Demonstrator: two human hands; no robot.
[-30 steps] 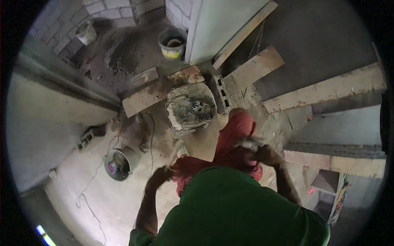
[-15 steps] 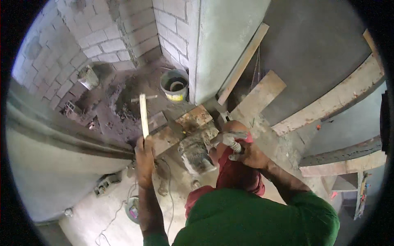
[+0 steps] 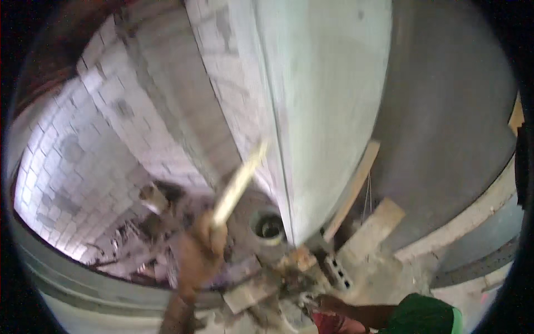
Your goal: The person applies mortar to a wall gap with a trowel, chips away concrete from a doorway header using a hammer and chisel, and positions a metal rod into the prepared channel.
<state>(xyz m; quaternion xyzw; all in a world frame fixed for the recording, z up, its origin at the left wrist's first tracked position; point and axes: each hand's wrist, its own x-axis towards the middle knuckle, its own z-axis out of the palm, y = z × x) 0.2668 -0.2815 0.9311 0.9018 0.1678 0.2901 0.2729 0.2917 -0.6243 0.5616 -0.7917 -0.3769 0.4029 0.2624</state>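
My left hand (image 3: 201, 250) is raised and closed around the lower end of a pale wooden strip (image 3: 239, 186). The strip slants up and to the right, smeared by motion, with the plastered wall edge behind its tip. Low at the right, my right hand (image 3: 329, 305) is closed beside my red-clad knee (image 3: 336, 323). Something greyish shows at its fingers, too small and blurred to name. Below and between the hands are a plank (image 3: 250, 294) and a stained board (image 3: 297, 259).
A bucket (image 3: 268, 242) stands at the foot of the plastered wall (image 3: 328, 111). Another pale bucket (image 3: 154, 199) is among rubble by the block wall (image 3: 105, 150). A hollow block (image 3: 338, 273) and a leaning board (image 3: 374, 228) are at the right.
The view has tilted upward, showing more wall. My left hand has lifted, and the wooden strip has swung from near upright to a rightward slant. My right hand now appears lower in the picture.
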